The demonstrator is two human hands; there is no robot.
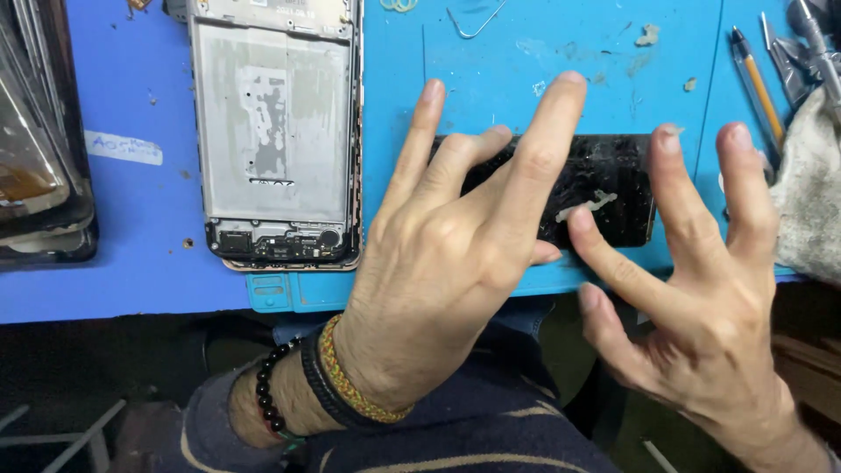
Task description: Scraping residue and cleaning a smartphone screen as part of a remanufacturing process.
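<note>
This is a phone repair workbench. Beyond the left hand [455, 254] lies an opened phone frame [276, 131] on a blue work mat [491, 52]. Past the right hand [701, 289] sit tweezers [784, 61], a pen [755, 83] and a rag [810, 188].

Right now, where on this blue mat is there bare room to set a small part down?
Bare mat lies between the opened phone frame and the pen, above the black screen panel. Another patch sits left of the frame, by the screen stack. Around both hands and the cloth it is crowded.
</note>
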